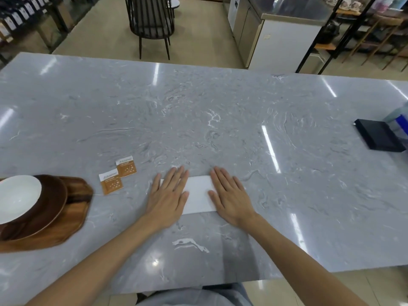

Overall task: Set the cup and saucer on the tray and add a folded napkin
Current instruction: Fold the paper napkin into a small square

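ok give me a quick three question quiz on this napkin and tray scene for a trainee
1. True or false: the napkin already lies on the wooden tray.
2. Which hand presses the napkin's end nearer the two sugar sachets? A left hand B right hand
3. Fill in: the white cup sits on a dark brown ____.

Key: 1 false, it lies on the marble table; 2 A; 3 saucer

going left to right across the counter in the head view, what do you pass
white cup on brown saucer on wooden tray → two sugar packets → left hand → white napkin → right hand → black box
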